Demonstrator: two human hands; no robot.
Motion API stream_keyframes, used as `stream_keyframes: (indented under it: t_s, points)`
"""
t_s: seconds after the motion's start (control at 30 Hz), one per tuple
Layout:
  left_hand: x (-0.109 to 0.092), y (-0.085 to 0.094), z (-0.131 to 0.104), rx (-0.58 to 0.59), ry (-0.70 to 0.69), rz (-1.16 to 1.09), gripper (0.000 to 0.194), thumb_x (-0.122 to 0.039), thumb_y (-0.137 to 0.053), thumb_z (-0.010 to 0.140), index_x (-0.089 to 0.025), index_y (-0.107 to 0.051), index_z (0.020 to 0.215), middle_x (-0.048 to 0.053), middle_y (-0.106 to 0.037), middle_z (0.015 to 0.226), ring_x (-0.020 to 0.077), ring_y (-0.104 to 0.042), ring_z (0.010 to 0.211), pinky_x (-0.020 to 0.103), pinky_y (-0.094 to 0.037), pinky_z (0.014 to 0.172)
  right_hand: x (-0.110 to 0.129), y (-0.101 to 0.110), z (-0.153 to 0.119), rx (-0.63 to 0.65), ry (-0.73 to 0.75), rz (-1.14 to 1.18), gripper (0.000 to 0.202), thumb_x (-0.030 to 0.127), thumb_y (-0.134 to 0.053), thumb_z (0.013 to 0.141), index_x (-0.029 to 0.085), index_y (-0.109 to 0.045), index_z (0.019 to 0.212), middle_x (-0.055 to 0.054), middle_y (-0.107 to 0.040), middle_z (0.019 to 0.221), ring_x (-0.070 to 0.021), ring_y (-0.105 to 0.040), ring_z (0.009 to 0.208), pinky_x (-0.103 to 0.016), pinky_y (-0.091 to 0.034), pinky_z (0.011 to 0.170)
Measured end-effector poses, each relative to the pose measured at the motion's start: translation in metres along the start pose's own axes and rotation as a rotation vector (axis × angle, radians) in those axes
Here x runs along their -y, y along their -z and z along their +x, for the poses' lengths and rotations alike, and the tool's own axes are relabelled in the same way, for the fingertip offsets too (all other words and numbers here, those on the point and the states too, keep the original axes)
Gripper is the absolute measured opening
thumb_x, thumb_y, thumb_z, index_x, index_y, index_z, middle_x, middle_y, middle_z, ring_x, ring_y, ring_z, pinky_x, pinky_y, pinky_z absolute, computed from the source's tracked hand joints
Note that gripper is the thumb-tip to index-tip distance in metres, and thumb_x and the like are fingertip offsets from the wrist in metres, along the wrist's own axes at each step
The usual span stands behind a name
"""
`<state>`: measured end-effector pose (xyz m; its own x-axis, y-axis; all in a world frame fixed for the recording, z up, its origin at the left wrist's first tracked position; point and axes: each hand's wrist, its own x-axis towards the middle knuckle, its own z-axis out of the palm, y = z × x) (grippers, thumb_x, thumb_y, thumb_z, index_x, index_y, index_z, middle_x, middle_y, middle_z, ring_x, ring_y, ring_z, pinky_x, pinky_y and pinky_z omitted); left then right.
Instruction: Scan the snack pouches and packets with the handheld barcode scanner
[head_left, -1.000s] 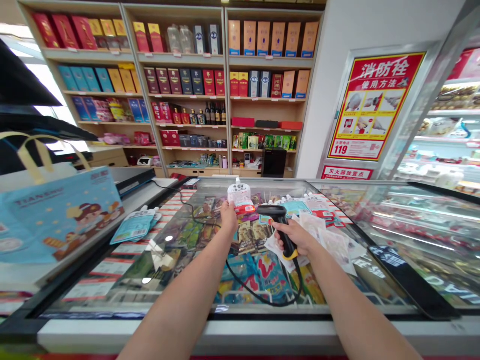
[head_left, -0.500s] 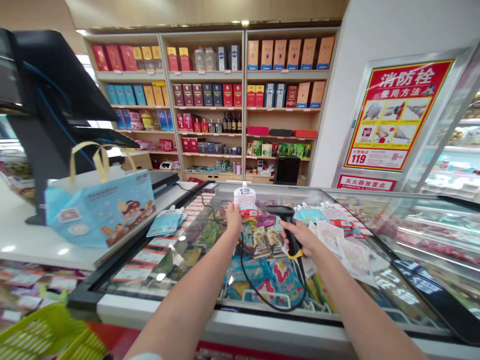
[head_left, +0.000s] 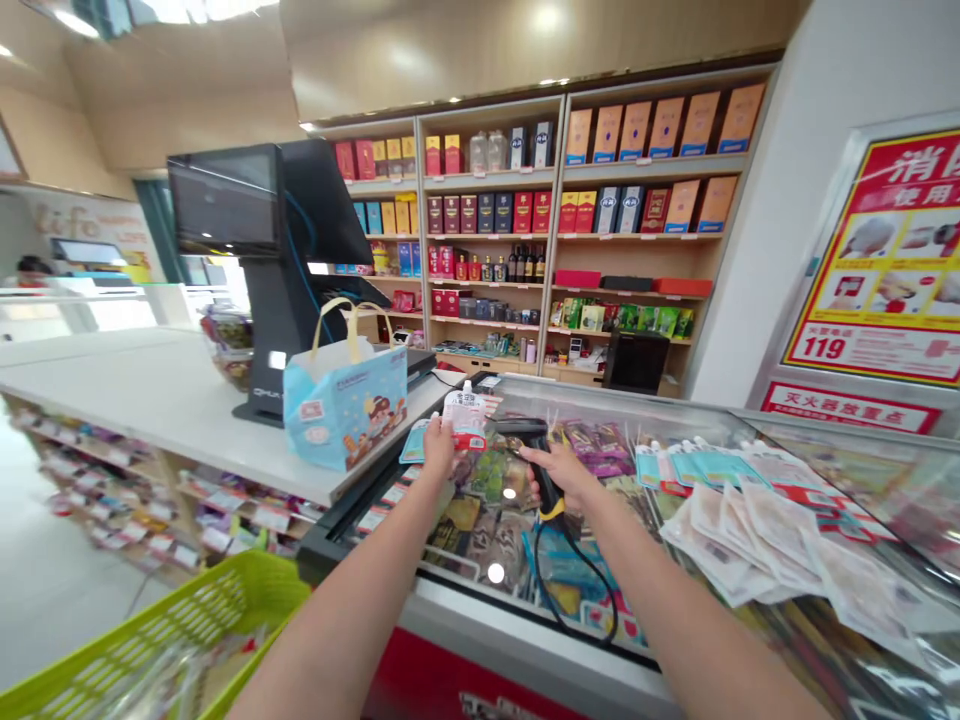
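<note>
Fingers of my left hand (head_left: 439, 445) pinch a white and red spouted pouch (head_left: 466, 415) upright above the glass top of a freezer (head_left: 495, 660). My right hand (head_left: 553, 472) is wrapped round the grip of a black and yellow barcode scanner (head_left: 546, 470), whose head points left at the pouch. The scanner's black cable loops down over the glass. Behind my left hand lie blue spouted pouches (head_left: 412, 442). More spouted pouches (head_left: 701, 466) and several white flat packets (head_left: 757, 530) rest on the right part of the glass.
A light blue paper bag (head_left: 345, 405) stands on the white counter (head_left: 150, 390) at the left, beside a black register screen (head_left: 225, 200). A green basket (head_left: 217, 600) is at the lower left. Boxed goods fill shelves behind.
The view has turned left, showing more counter and the basket. My left hand has carried the pouch leftward, closer to the blue pouches. The scanner has moved along, still in my right hand.
</note>
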<state>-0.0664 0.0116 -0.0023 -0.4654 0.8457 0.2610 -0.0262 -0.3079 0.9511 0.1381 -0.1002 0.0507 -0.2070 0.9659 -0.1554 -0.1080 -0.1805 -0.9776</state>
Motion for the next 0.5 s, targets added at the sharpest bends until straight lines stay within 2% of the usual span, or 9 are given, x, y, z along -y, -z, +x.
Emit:
stream_keyframes:
  t_s: [0.1,0.2,0.3,0.4,0.5]
  points:
    - [0.000,0.028,0.013,-0.031,-0.064,0.193,0.013,-0.024,-0.045,0.078,-0.018,-0.057,0.078,0.003,-0.063,0.072,0.0196,-0.062,0.072,0.032,-0.051,0.070,-0.004,-0.026,0.014,0.057,-0.002,-0.005,0.029,0.034,-0.070,0.073,0.021,-0.045,0.081,0.007,-0.053,0.046,-0.0089,-0.047,0.035,-0.020,-0.042,0.037]
    - [0.000,0.044,0.017,-0.010,-0.131,0.378,0.018,-0.024,-0.044,0.079,-0.018,-0.061,0.082,0.004,-0.066,0.076,0.0212,-0.063,0.078,0.032,-0.050,0.076,-0.008,-0.046,0.023,0.082,-0.018,-0.031,0.025,0.032,-0.068,0.076,0.021,-0.047,0.082,0.007,-0.052,0.045,-0.0093,-0.047,0.035,-0.021,-0.041,0.037]
    - [-0.001,0.050,0.015,0.039,-0.163,0.575,0.024,-0.021,-0.042,0.083,-0.017,-0.064,0.092,0.008,-0.070,0.091,0.0225,-0.064,0.089,0.033,-0.048,0.082,-0.012,-0.058,0.028,0.088,-0.037,-0.050,0.017,0.029,-0.064,0.079,0.020,-0.049,0.081,0.007,-0.051,0.045,-0.0093,-0.046,0.035,-0.021,-0.041,0.036]
    - [-0.004,0.051,0.012,0.068,-0.131,0.814,0.030,-0.019,-0.041,0.086,-0.016,-0.063,0.106,0.013,-0.071,0.103,0.0251,-0.064,0.098,0.037,-0.044,0.091,-0.016,-0.060,0.031,0.089,-0.052,-0.061,0.016,0.029,-0.063,0.079,0.019,-0.050,0.080,0.006,-0.051,0.045,-0.0092,-0.047,0.035,-0.021,-0.041,0.037]
    - [-0.004,0.050,0.012,0.090,-0.118,0.995,0.034,-0.020,-0.041,0.088,-0.015,-0.060,0.116,0.016,-0.070,0.107,0.0271,-0.063,0.105,0.045,-0.032,0.106,-0.019,-0.056,0.034,0.083,-0.045,-0.056,0.019,0.030,-0.065,0.078,0.019,-0.049,0.080,0.007,-0.051,0.046,-0.0094,-0.047,0.035,-0.022,-0.042,0.038]
